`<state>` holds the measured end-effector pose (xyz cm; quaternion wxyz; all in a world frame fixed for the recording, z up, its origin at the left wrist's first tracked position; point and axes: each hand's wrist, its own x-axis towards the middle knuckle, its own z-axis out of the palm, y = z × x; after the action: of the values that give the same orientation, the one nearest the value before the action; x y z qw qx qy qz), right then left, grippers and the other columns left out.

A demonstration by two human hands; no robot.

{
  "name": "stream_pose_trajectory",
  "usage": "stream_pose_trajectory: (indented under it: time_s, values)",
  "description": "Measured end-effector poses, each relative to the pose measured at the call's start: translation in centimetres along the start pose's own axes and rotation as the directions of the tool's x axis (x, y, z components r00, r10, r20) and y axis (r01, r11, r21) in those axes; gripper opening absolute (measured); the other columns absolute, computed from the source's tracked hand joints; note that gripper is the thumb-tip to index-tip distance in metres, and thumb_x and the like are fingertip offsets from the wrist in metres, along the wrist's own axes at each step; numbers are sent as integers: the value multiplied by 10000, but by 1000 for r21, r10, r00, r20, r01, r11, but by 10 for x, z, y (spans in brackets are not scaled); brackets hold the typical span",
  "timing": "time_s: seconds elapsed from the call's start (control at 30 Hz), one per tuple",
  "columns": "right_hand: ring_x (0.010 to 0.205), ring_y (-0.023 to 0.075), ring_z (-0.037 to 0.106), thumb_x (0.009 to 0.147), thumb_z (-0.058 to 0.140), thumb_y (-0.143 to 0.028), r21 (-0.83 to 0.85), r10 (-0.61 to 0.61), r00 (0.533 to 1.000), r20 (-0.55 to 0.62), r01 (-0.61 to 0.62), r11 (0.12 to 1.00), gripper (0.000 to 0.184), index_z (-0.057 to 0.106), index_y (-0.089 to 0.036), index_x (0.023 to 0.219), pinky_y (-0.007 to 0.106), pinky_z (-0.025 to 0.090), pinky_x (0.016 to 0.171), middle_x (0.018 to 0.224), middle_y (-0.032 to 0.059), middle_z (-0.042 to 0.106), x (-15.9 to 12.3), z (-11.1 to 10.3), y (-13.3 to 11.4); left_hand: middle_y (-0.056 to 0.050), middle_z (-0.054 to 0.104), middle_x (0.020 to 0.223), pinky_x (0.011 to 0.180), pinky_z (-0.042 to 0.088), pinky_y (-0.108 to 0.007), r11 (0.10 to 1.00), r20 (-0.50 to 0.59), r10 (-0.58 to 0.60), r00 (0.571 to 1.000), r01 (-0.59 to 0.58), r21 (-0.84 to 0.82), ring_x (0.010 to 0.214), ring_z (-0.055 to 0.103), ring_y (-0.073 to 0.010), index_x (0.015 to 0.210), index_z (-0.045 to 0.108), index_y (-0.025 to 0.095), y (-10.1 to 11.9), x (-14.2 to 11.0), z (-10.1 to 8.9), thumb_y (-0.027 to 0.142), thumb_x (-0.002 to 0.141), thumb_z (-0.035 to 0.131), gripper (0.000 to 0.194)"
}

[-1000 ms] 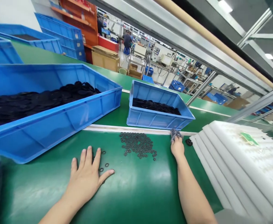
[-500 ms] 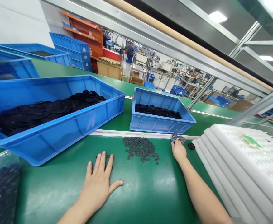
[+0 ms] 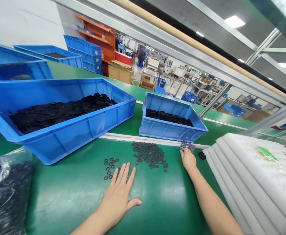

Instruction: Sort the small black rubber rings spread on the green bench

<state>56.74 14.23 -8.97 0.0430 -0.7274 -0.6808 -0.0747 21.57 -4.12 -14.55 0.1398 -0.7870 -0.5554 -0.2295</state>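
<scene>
Your left hand [image 3: 117, 199] lies flat and open on the green belt [image 3: 67, 199], fingers spread, holding nothing, fingertips just beside a small group of black rings [image 3: 110, 168]. Your right hand [image 3: 188, 160] is curled, pinching a small plastic bag [image 3: 187, 146] at the belt's far edge, with a black disc [image 3: 202, 155] just beside it. The main ring pile [image 3: 150, 154] sits between your hands: only a few rings are split off, most aren't. A bulging bag of rings [image 3: 7, 192] lies at near left; white foam trays [image 3: 246, 176] stack at right. Farther on, a large crate [image 3: 67, 137] and a small crate [image 3: 172, 130] both hold black discs, neither emptied.
</scene>
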Motion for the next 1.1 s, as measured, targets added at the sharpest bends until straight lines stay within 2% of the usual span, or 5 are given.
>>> stream_pose_trajectory:
  time_s: [0.43, 0.6, 0.77, 0.97, 1.1]
  values:
    - [948, 269, 637, 909, 502, -305, 442, 45, 962, -269, 82, 893, 234, 684, -163, 949, 392, 498, 885, 1003, 153, 688, -4, 13, 10, -258, 220, 1634, 1187, 193, -690, 943, 238, -326, 915, 332, 18, 1522, 212, -448, 1539, 394, 97, -46, 8, -8, 836, 802, 469, 1047]
    - [912, 273, 629, 798, 642, -502, 748, 284, 906, -313, 51, 662, 328, 669, -179, 846, 430, 506, 908, 917, 135, 702, -4, 11, 14, -267, 218, 1632, 1192, 227, -662, 953, 218, -297, 930, 302, 9, 1525, 205, -444, 1538, 388, 75, -40, 9, -7, 846, 794, 485, 1076]
    - [540, 127, 490, 753, 657, -679, 935, 445, 883, -150, -20, 355, 504, 582, -188, 837, 250, 427, 465, 674, 8, 574, -8, 4, 18, -282, 223, 1627, 1196, 243, -651, 973, 207, -224, 953, 230, -6, 1519, 214, -454, 1532, 385, 45, -24, 10, -5, 900, 765, 465, 1151]
    - [451, 29, 299, 758, 781, -360, 848, 3, 937, 349, -314, -426, 321, 506, -200, 802, 99, 185, 324, 675, -54, 480, -32, -35, 7, -322, 229, 1613, 1197, 246, -652, 979, 212, -191, 958, 202, -30, 1515, 201, -475, 1532, 367, 19, -14, 11, -8, 906, 769, 444, 1172]
    - [432, 41, 239, 812, 751, -476, 816, -226, 876, 426, -480, -323, 369, 485, -221, 785, 125, 133, 330, 619, -83, 400, -57, -55, -35, -309, 204, 1627, 1213, 246, -622, 985, 222, -118, 968, 143, -97, 1528, 179, -452, 1566, 289, 44, -7, 10, -10, 897, 757, 482, 1191]
